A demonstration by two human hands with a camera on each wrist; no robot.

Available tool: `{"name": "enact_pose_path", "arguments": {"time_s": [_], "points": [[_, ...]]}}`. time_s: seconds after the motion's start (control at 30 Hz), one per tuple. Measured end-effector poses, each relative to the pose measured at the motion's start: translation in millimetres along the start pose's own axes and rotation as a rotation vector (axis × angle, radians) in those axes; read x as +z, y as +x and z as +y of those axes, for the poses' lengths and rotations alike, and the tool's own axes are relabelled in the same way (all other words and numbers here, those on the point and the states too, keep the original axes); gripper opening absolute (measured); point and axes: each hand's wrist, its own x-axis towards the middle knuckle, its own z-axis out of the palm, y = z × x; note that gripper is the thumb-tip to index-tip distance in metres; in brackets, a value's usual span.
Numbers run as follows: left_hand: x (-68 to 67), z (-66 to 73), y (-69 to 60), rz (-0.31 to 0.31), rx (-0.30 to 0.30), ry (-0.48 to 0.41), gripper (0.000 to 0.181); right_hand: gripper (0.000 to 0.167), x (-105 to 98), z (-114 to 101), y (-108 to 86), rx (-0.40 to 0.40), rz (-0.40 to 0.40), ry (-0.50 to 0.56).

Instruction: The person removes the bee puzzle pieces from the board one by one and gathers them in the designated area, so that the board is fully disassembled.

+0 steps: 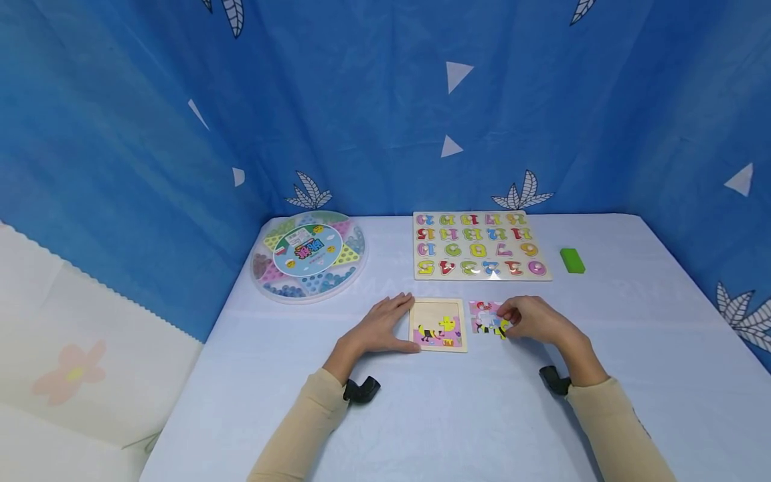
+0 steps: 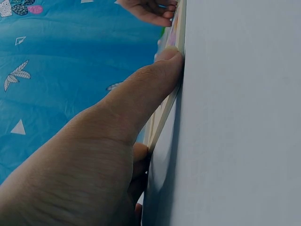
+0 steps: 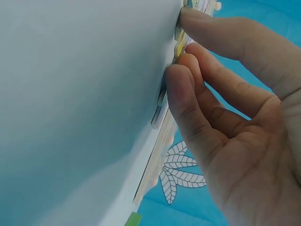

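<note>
Touching the wooden frame (image 1: 464, 328) along its left side with the left hand (image 1: 382, 328), spread wide, with thumb at the near corner and fingertips up by the far one! Stretching almost straight through that thumb, as seen close up from the left wrist. Over to the right hand (image 1: 531, 319) now: bent in at the fingers, only partly closed, and pinching a yellow-and-black puzzle piece (image 1: 503, 328) between fingertips and thumb!

Looking inside the frame, on the table between the two hands: filled across the near half with picture pieces (image 1: 436, 335) in pink, yellow and black, and showing bare wood over much of the far half. Just left of the right fingertips, spotting loose pieces (image 1: 482, 314), clustered near the frame's right edge and partly hidden by that hand.

Moving out beyond both hands, straight past the frame: reaching the number board (image 1: 440, 241), covered in rows of colourful numerals. Out ahead of the left hand and off to its left, finding the round game box (image 1: 308, 249), loaded with marbles (image 1: 284, 291). Ahead of the right hand and slightly to its right, picking out the green block (image 1: 572, 260). Spreading beneath both hands, in white: seeing the tablecloth (image 1: 458, 415).
</note>
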Motion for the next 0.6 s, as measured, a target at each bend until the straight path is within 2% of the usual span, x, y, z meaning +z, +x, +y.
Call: {"name": "enact_pose_path", "arguments": {"time_s": [0.6], "points": [[0.6,0.9,0.4,-0.002,-0.008,0.004,0.105,0.035,-0.7,0.6,-1.0,-0.003,0.002,-0.004]]}}
